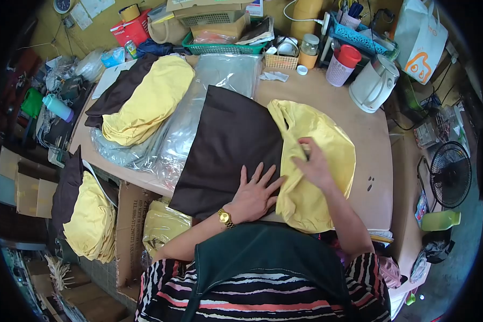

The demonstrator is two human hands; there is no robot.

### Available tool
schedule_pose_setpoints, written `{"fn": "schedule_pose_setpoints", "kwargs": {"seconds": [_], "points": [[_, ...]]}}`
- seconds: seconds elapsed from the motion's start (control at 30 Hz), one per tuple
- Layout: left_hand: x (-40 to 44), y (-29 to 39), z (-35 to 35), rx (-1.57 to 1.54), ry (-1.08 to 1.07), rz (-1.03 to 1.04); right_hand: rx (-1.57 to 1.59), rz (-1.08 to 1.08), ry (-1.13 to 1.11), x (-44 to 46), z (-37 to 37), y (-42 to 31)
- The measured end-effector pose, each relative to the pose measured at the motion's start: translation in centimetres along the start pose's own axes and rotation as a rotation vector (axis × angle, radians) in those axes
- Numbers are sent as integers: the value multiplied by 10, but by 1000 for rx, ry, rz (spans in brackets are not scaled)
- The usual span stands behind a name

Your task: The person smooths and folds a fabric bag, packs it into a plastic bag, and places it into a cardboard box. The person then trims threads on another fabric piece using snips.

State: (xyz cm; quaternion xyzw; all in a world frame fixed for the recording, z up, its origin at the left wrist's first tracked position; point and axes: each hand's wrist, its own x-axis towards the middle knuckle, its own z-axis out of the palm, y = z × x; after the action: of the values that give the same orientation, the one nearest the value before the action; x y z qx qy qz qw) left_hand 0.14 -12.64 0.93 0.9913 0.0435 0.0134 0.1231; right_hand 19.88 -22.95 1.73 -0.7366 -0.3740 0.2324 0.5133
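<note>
A brown and yellow fabric piece lies in front of me. Its dark brown part (225, 145) is spread flat, and the gathered, puffy yellow part (327, 139) sits to the right. My left hand (252, 196) presses flat on the brown cloth, fingers spread, the fingertips reaching the seam with the yellow. Over the yellow cloth is my right hand (314, 163), bent, with thumb and fingers apart and touching the folds near the seam. A stack of similar yellow and brown pieces (150, 102) rests at the table's back left.
Clear plastic bags (169, 145) lie under and beside the stack. Another yellow and brown pile (91, 214) stands left of the table, by a cardboard box (131, 236). A kettle (374, 83), cup holder (339, 71) and green basket (225, 47) line the back. A black fan (451, 174) is at right.
</note>
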Motion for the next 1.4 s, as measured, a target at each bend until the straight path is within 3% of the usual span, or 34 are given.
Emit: {"fn": "schedule_pose_setpoints", "kwargs": {"seconds": [0.1,0.17,0.2,0.23,0.27,0.3,0.33,0.37,0.4,0.47,0.57,0.63,0.7,0.73,0.77,0.83,0.87,0.93,1.03,1.1,1.13,1.17,1.2,1.23,1.27,1.33,1.4], "points": [[-11,3,10,15,62,20,-43,40,146,2,-52,29],[-15,-1,0,16,99,28,-409,105,140,-8,-74,30],[-13,-12,-15,-244,-21,-20,-410,110,141,-11,-81,35],[-11,-23,-33,-500,-142,-70,-216,27,129,-13,-85,43],[-8,-27,-65,-483,115,-127,-21,-55,114,-15,-91,48],[-4,-45,-79,-301,292,-202,-22,-54,112,-14,-101,49],[0,-75,-78,-86,528,-186,-178,-9,335,-10,-112,48],[5,-104,-72,-58,645,-332,-334,37,556,-5,-121,44],[9,-125,-74,-123,560,-581,-331,37,554,2,-127,37],[24,-158,-61,-85,576,-635,-458,395,241,15,-137,23],[51,-189,-63,-195,414,-612,-464,344,175,35,-134,37],[58,-212,-69,-553,410,-452,-321,49,356,52,-156,41],[58,-199,-117,-971,635,-428,66,-206,668,47,-162,-24],[56,-190,-142,-1169,776,-336,218,-211,726,43,-176,-52],[48,-164,-176,-1192,864,-185,473,-275,698,40,-202,-53],[33,-125,-217,-1184,978,51,663,-367,549,19,-223,-83],[22,-115,-227,-1164,948,111,731,-399,504,9,-240,-75],[-1,-102,-222,-974,900,47,697,-208,979,0,-212,-102],[-32,-86,-180,-845,728,-83,28,107,784,-43,-232,-24],[-52,-78,-138,-882,598,-204,204,40,803,-63,-201,8],[-62,-79,-120,-921,517,-283,-31,255,603,-82,-203,12],[-72,-79,-114,-745,350,-347,-132,457,457,-94,-197,15],[-82,-80,-110,-568,184,-407,-135,459,453,-102,-191,19],[-91,-86,-102,-361,156,-354,-394,370,466,-107,-186,22],[-91,-84,-106,-363,155,-358,-651,274,474,-109,-181,23],[-83,-74,-121,-356,357,-526,-526,186,465,-93,-169,5],[-64,-71,-110,-539,349,-341,-325,50,410,-69,-136,-30]]}}
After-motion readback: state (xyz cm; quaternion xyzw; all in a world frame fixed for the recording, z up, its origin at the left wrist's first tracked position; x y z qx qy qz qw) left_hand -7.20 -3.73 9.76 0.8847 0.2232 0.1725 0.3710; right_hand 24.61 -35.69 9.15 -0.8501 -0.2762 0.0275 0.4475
